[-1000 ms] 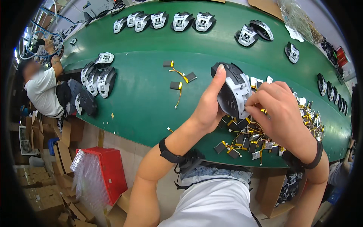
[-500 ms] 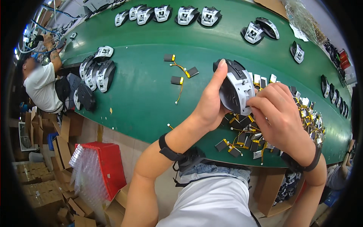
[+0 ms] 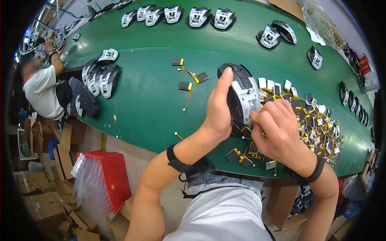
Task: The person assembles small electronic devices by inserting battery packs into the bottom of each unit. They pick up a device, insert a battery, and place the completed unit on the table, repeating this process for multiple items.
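Green conveyor belt [image 3: 152, 100] is stretching across an assembly line, with a computer mouse shell [image 3: 241, 94] being held above it near the person's edge. The left hand [image 3: 219, 110] is clamping the shell from the left, thumb along its top, while the right hand [image 3: 277, 128] is pressing fingertips together against the shell's lower right edge. Small batteries with yellow wires [image 3: 317, 124] are lying heaped right of the shell; more mouse shells [image 3: 100, 76] are sitting far left of it.
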`<state>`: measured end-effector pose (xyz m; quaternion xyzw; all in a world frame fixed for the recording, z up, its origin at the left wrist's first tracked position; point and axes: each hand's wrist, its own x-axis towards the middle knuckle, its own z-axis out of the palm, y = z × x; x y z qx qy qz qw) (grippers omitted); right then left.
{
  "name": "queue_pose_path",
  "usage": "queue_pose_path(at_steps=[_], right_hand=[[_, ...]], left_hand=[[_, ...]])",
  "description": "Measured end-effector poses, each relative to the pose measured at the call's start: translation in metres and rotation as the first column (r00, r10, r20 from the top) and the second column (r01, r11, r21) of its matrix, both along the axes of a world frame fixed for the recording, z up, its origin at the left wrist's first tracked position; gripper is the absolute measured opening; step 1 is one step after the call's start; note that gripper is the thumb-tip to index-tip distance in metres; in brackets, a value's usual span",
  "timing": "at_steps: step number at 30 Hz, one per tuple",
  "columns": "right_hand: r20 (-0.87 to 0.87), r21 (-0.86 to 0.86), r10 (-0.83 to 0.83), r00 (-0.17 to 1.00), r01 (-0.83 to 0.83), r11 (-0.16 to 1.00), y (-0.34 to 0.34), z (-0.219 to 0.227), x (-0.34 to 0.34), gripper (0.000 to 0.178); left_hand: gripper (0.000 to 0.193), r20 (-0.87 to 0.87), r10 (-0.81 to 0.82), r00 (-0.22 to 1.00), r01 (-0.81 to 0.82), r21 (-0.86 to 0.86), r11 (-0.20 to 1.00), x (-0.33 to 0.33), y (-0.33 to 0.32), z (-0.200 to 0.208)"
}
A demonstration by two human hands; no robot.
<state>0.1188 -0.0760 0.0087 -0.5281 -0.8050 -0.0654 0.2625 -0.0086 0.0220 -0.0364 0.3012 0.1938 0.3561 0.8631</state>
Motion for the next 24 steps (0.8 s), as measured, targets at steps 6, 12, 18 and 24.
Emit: queue_pose_path(at_steps=[6, 12, 18, 24], right_hand=[[-0.577, -0.260, -0.211, 0.789, 0.068, 0.963, -0.021, 0.017, 0.004, 0.035], [-0.893, -0.444, -0.421, 0.158, -0.461, 0.769, -0.019, 0.005, 0.003, 0.025], [-0.875, -0.431, -0.484, 0.016, -0.479, 0.764, -0.015, 0.004, -0.004, 0.026], [-0.893, -0.415, -0.450, 0.024, -0.429, 0.802, -0.017, 0.001, -0.008, 0.028]], left_hand=[[0.065, 0.072, 0.041, 0.997, -0.056, 0.218, 0.974, -0.002, -0.003, 0.022], [0.092, 0.085, -0.014, 0.996, -0.025, 0.437, 0.899, -0.006, -0.004, 0.022], [0.102, 0.086, -0.039, 0.995, -0.006, 0.473, 0.881, -0.010, -0.007, 0.019], [0.105, 0.093, -0.036, 0.995, -0.017, 0.515, 0.857, -0.010, -0.010, 0.022]])
